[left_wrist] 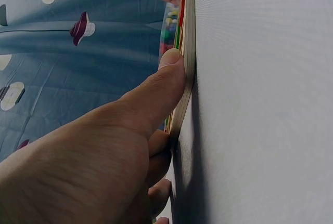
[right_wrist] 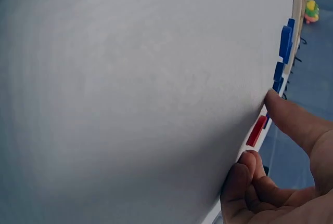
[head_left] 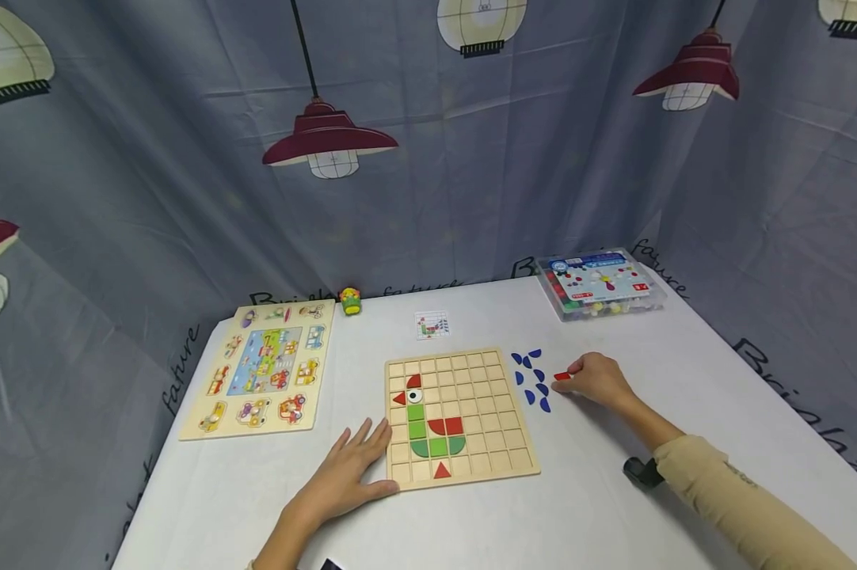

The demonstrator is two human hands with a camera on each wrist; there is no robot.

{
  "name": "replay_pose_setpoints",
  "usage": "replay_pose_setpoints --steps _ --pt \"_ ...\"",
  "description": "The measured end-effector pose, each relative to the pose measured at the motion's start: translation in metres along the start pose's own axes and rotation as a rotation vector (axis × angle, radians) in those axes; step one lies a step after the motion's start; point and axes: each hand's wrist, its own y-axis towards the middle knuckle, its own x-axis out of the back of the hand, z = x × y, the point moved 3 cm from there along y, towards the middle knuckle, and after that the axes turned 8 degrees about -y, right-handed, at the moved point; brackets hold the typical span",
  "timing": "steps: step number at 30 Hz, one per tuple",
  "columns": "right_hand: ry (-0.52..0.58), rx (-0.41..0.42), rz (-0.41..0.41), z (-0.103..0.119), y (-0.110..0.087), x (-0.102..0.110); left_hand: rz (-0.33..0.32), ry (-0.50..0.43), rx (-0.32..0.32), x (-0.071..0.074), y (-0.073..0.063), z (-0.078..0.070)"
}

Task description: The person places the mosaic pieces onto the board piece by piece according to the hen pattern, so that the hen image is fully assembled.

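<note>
A wooden grid board lies on the table with red, green and white pieces set in its cells in the form of a bird. My left hand touches its lower left edge with spread fingers; in the left wrist view the thumb rests against the board's rim. To the board's right, my right hand is at a flat red piece. In the right wrist view that red piece lies between thumb and forefinger, with gaps on both sides. Several blue half-round pieces lie just left of this hand.
Behind the board lies a small picture card. A vehicle puzzle board is at the left, with a small toy figure beside it. A clear box of colored pieces stands at the back right. Gray curtains enclose the table.
</note>
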Motion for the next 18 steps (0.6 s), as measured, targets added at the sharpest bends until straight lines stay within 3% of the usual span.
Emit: replay_pose_setpoints --steps 18 --pt "0.034 0.005 -0.048 0.0030 -0.0021 -0.0032 -0.013 0.010 -0.010 -0.0005 -0.0009 0.0005"
